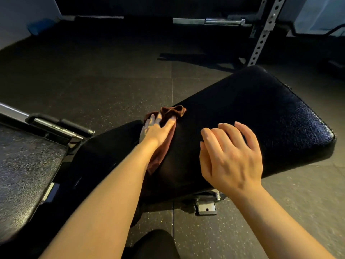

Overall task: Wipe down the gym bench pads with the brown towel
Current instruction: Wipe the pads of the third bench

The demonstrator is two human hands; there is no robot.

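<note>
Brown towel [162, 128] under my flat left hand [155, 130], fingers spread; right hand [231, 157] hovers, loosely curled; I'd press evenly across bench pad [261, 113].

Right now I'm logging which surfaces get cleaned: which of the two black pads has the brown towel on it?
The large pad in the middle, where the left hand presses the brown towel near its left edge. The other pad, at far left, has none.

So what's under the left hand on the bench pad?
The brown towel, bunched, lies on the black bench pad under the left hand, whose fingers press it flat. The pad surface beneath towel and hand is covered.
</note>
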